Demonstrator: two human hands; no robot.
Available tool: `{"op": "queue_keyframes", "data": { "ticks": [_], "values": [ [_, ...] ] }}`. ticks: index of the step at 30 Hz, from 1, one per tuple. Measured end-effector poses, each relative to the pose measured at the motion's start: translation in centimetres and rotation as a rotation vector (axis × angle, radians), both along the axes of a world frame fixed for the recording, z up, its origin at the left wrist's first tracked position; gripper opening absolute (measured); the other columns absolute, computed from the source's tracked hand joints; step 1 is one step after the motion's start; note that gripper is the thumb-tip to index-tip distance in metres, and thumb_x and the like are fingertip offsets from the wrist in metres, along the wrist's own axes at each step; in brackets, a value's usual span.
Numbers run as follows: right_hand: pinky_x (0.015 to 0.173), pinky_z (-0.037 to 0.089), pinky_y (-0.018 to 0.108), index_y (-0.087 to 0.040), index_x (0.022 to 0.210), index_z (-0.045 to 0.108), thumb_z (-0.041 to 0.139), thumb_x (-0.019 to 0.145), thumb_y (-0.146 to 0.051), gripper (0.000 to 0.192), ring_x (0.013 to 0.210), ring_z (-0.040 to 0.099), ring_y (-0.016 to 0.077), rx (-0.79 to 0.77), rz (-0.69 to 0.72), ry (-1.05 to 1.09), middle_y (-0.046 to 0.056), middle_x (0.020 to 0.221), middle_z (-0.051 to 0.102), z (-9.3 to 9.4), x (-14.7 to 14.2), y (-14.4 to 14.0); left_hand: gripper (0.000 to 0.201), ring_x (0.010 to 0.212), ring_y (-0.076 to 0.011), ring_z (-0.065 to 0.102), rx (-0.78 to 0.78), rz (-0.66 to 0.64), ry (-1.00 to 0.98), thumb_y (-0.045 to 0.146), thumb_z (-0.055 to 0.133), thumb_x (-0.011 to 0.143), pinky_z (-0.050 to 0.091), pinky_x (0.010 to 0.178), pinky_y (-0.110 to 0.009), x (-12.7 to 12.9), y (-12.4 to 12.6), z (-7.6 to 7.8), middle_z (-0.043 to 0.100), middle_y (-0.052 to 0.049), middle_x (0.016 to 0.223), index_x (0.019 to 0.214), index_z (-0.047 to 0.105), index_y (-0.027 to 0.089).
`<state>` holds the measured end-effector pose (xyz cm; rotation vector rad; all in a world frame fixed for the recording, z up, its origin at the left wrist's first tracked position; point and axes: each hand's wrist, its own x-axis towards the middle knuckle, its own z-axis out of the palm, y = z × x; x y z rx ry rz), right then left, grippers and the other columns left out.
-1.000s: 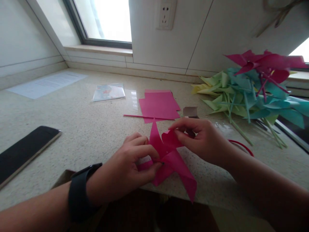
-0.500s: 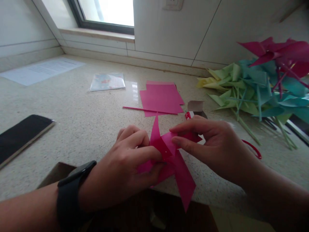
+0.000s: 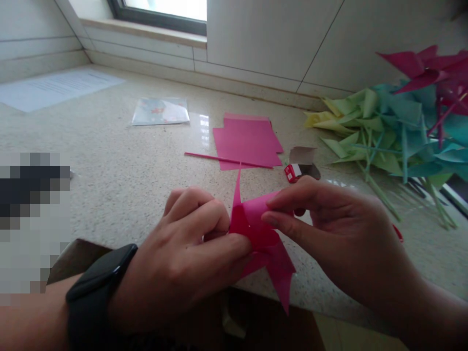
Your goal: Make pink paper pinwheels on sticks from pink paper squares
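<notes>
From the left, a black watch [image 3: 102, 273] is sitting on the wrist, and the left hand [image 3: 193, 243] I'm guiding is gripping the pink paper [image 3: 265, 239] between forefinger and thumb, the fingertips partly hidden. The paper is sitting between both hands, by the near edge of the counter [image 3: 153, 165]. It looks thin, so I'm favouring a light, steady pinch close to the middle, where the layers are less likely to slip or crease. Beyond, a pink stick [image 3: 226, 160] is lying across pink sheets [image 3: 248, 136]. Further right, a small red-and-white box [image 3: 293, 172] is resting just behind the right hand [image 3: 329, 229], which is gripping a raised flap [image 3: 256, 209] between forefinger and thumb. I'm judging a soft curve better than a hard fold here, leaving the pale spot [image 3: 249, 225] visible for lining up. At far right, paper pinwheels [image 3: 398, 109] are lying heaped.
</notes>
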<state>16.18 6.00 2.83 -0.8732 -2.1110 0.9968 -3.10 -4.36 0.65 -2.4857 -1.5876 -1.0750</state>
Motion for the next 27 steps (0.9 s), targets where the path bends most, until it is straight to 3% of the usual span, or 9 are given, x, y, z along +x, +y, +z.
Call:
{"op": "queue_keyframes", "data": {
  "ticks": [6, 27],
  "values": [
    [0.060, 0.055, 0.030, -0.027, 0.083, 0.075, 0.076, 0.081, -0.022, 0.006, 0.067, 0.066, 0.0172, 0.078, 0.040, -0.070, 0.001, 0.077, 0.074, 0.04, 0.23, -0.17, 0.014, 0.080, -0.0192, 0.041, -0.015, 0.037, -0.018, 0.022, 0.059, 0.098, 0.031, 0.073, -0.037, -0.03, -0.10, -0.31, 0.049, 0.000, 0.074, 0.091, 0.071, 0.022],
    [0.060, 0.053, 0.026, -0.030, 0.085, 0.072, 0.076, 0.084, -0.022, 0.008, 0.066, 0.065, 0.0145, 0.016, 0.110, -0.058, -0.003, 0.076, 0.072, -0.09, 0.50, 0.16, 0.010, 0.080, -0.0198, 0.042, -0.012, 0.049, -0.042, 0.020, 0.063, 0.095, 0.033, 0.073, -0.036, -0.19, -0.27, -0.07, 0.050, 0.000, 0.074, 0.086, 0.068, 0.022]
  ]
}}
